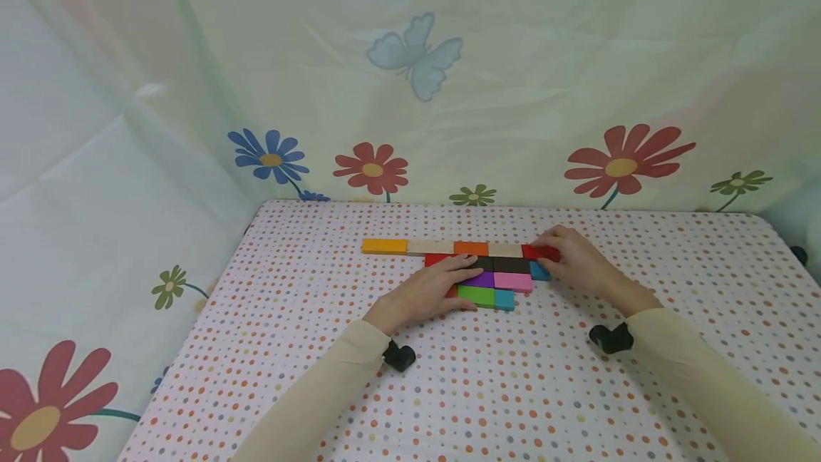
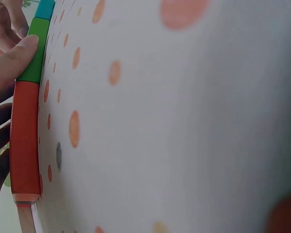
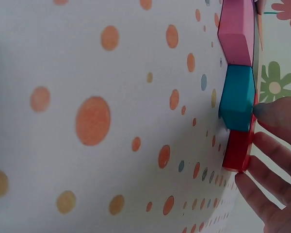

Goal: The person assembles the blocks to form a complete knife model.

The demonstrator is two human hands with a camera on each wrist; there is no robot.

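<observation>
Wooden blocks lie in several rows on the dotted cloth. My left hand (image 1: 426, 291) rests across the left part of the lower rows with fingers extended. Its thumb touches the green block (image 2: 35, 48), beside a long red block (image 2: 25, 141). At the right end of the back row my right hand (image 1: 577, 259) pinches a red block (image 1: 529, 252) between thumb and fingers. A blue block (image 3: 238, 99) sits just in front of that red one, with a pink block (image 1: 513, 282) to its left. Part of the red block under my right hand is hidden.
The back row extends left past the others, through an orange block (image 1: 471, 248) and pale wooden ones to a yellow block (image 1: 385, 246). Dark blocks (image 1: 511, 264) and a purple block (image 1: 482, 279) lie between the hands. A flowered curtain (image 1: 513, 105) hangs behind the table.
</observation>
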